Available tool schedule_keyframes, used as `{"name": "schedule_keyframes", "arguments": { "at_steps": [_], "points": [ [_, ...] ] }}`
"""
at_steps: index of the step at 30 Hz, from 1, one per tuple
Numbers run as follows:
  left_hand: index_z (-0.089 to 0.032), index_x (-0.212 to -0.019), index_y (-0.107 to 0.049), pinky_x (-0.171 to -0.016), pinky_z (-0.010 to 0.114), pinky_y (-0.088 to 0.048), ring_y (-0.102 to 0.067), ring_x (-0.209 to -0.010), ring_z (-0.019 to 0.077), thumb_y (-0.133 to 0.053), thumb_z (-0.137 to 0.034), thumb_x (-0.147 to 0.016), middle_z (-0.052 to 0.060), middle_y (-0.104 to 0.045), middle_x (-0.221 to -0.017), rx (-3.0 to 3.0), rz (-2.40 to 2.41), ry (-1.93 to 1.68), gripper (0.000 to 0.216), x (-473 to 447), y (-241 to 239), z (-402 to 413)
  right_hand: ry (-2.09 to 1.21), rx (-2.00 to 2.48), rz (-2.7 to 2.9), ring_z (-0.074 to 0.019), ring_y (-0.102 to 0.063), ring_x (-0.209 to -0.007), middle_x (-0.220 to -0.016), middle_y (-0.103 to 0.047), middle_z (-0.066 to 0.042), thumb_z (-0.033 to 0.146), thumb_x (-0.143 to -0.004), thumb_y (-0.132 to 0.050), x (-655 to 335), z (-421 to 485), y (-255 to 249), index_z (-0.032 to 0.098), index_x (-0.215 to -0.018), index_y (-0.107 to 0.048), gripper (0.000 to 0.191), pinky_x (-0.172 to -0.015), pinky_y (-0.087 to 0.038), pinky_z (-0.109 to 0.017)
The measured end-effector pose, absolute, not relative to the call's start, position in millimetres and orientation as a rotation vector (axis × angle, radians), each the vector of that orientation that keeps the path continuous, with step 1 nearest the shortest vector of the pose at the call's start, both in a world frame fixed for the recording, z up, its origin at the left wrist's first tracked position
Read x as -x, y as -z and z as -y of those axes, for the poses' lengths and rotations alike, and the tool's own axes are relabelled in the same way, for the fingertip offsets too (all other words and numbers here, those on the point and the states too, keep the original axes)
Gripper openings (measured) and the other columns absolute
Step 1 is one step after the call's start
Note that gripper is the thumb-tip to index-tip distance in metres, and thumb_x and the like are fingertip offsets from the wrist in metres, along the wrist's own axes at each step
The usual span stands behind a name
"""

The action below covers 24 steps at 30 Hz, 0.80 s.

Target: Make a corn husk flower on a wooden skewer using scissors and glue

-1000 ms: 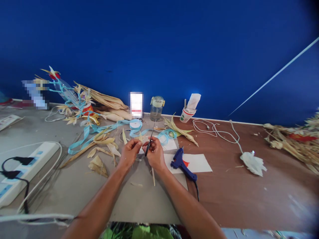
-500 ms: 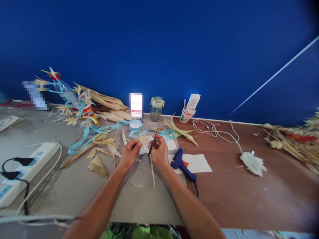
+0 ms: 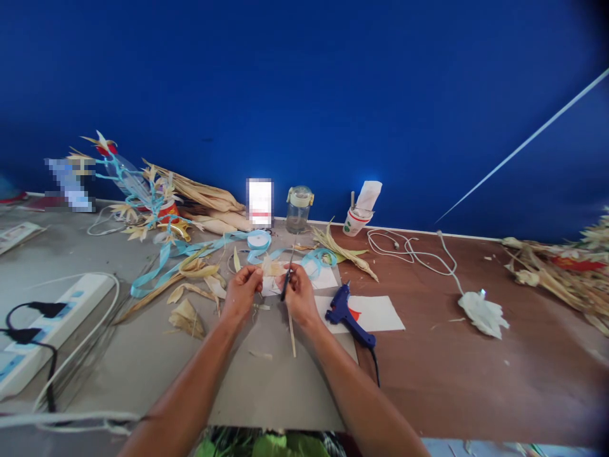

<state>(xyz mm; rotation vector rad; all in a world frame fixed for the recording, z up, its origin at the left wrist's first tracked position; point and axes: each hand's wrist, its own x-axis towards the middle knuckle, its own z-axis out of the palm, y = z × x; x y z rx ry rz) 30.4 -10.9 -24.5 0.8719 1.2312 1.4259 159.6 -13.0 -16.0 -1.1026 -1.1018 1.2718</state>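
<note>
My left hand is closed in a pinch on a pale piece of corn husk, which spans the gap toward the other hand. Black-handled scissors are in my right hand, their thin blades pointing up and away. A slim pale strip sticks out below the right hand; whether the fingers grip it is hidden. White paper lies beneath the hands. Just right of them, a blue glue gun rests on another white sheet.
Loose dried husks and light-blue ribbon lie to the left, near a power strip. Along the blue wall stand a glass jar and a paper cup. A white cable and more husks are on the right.
Both hands have shifted slightly left and turned a little. The scissors now point more steeply away, and more of the husk piece shows between my hands.
</note>
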Motion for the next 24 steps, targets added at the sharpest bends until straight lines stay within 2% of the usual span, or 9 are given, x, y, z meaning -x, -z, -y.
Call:
{"name": "schedule_keyframes", "arguments": {
  "at_steps": [11,17,24],
  "points": [
    [-0.017,-0.072,-0.053,-0.046,0.016,-0.033,-0.043,-0.047,0.0051,-0.075,-0.032,-0.062,-0.007,-0.047,-0.053,-0.567,-1.087,-1.489,0.028,-29.1,15.0,12.4,-0.966,1.33,1.783,-0.0141,-0.054,-0.059,-0.072,-0.061,0.0,0.032,-0.078,-0.057,-144.3,37.5,24.2,0.019,-0.104,-0.054,0.029,-0.057,-0.04,-0.024],
    [-0.018,-0.068,-0.047,-0.044,0.016,-0.032,-0.037,-0.044,0.0038,-0.074,-0.034,-0.065,-0.009,-0.039,-0.05,-0.551,-0.981,-1.451,0.031,-28.1,12.0,14.0,-0.977,1.302,1.687,-0.0143,-0.055,-0.061,-0.072,-0.062,0.0,0.032,-0.08,-0.055,-143.7,35.6,27.9,0.02,-0.108,-0.053,0.031,-0.058,-0.042,-0.024],
    [-0.017,-0.071,-0.048,-0.042,0.015,-0.032,-0.041,-0.046,0.0035,-0.075,-0.034,-0.062,-0.008,-0.046,-0.057,-0.542,-1.023,-1.444,0.033,-30.1,8.6,15.3,-1.045,1.225,1.586,-0.0142,-0.055,-0.059,-0.07,-0.062,0.001,0.033,-0.078,-0.059,-145.2,32.9,32.0,0.022,-0.102,-0.057,0.026,-0.055,-0.042,-0.024]
  ]
}}
